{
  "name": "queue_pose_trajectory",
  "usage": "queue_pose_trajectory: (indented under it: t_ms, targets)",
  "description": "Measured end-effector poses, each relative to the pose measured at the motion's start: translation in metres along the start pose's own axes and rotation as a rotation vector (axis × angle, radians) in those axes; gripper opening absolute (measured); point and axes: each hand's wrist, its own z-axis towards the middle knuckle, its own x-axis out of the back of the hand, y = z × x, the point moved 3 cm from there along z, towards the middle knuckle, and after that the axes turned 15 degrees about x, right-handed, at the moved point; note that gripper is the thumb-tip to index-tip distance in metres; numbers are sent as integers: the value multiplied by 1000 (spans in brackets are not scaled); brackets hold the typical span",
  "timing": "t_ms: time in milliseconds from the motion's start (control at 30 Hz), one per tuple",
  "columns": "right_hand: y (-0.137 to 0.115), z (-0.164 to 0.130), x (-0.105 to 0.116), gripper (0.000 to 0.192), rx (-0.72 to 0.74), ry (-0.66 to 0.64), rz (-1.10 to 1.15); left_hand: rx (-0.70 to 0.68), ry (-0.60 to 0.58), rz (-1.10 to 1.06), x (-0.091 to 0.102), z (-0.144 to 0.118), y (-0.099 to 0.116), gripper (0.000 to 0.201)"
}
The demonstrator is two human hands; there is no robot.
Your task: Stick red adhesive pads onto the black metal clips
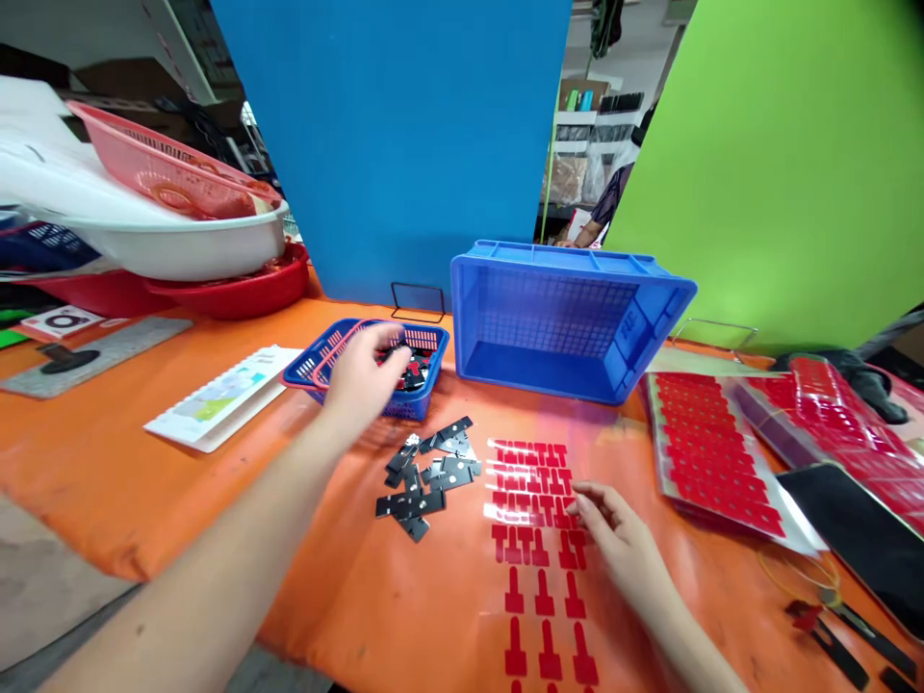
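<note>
- Orange cloth covers the worktop (144,481), soft and slightly wrinkled; small flat parts will slide on it rather than stick.
- Blue crate (570,318), rigid ribbed plastic, lies tipped on its side beyond both hands, open mouth toward the person.
- Clear sheet (538,539) of red T-shaped stickers lies flat under the right hand (621,539); it looks thin, limp and glossy, best lifted by an edge. The fingers (588,505) are slightly apart and curled, tips resting on the sheet, clamped on nothing.
- Small blue basket (404,371), a light slatted tray with a pink rim, holds black and red pieces. The left hand (361,375) hovers at its near edge, fingers loosely spread; whether they pinch anything I cannot tell.
- Black plates (429,476) lie heaped between the two hands, just left of the sheet: thin, stiff, smooth and light, likely easiest pinched by their long edges.
</note>
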Motion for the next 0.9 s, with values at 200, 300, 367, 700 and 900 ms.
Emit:
queue_pose_trajectory:
  t_ms: [200, 300, 367, 700, 900]
  targets:
    - [1, 4, 14, 27, 33, -49, -135, -147, -614, 568, -55, -85, -26, 17]
    - [-7, 4, 19, 20, 104, -165, -300, -91, -661, 683, -66, -90, -44, 13]
    - [-12, 3, 20, 16, 166, -277, -418, -69, -698, 705, -68, -87, -47, 10]
    - [-12, -16, 6, 11, 244, -403, -982, 46, -504, 175, -56, -103, 1, 22]
    - [-15, -21, -8, 11, 292, -358, -1089, 536, -706, -583, -100, -143, 1, 16]
